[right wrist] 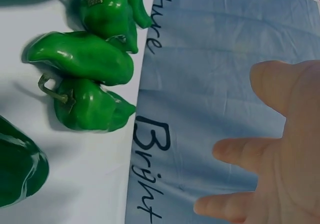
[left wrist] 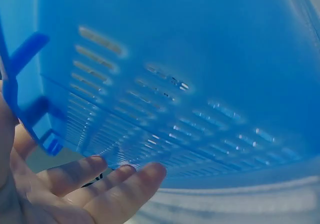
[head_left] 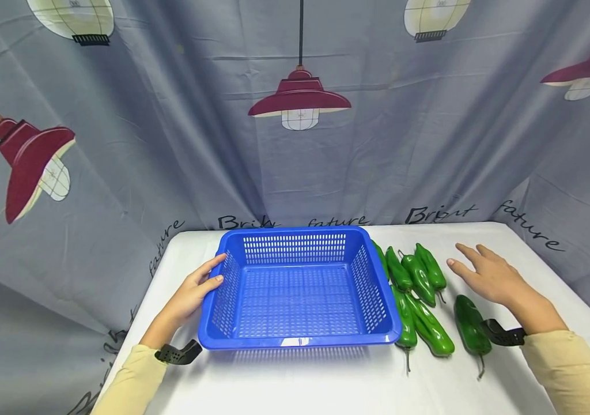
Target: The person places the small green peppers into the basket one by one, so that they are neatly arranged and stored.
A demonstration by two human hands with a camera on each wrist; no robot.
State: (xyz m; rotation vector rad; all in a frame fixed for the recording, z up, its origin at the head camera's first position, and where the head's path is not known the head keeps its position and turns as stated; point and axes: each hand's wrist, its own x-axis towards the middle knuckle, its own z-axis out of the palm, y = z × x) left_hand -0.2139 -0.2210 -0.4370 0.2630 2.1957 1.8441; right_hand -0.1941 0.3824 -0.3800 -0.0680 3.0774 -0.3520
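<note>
A blue plastic basket (head_left: 300,344) with slotted walls stands at the middle of the white table, nothing inside it. At its left rim my left hand (head_left: 193,291) grips the edge, thumb over the rim; in the left wrist view its other fingers (left wrist: 127,191) lie along the outer wall. Several green peppers (head_left: 419,279) lie in a cluster along the basket's right side, partly hidden by it at the back. One more pepper (head_left: 468,324) lies apart, nearer the right wrist. Above the table, right of the peppers, my right hand (head_left: 492,276) holds nothing, fingers spread.
The white tablecloth (head_left: 295,383) stretches in front of the basket. Behind the table hangs a grey-blue curtain (head_left: 212,144) printed with lamps and lettering. Black straps (head_left: 178,353) sit on both wrists, the right one close to the separate pepper.
</note>
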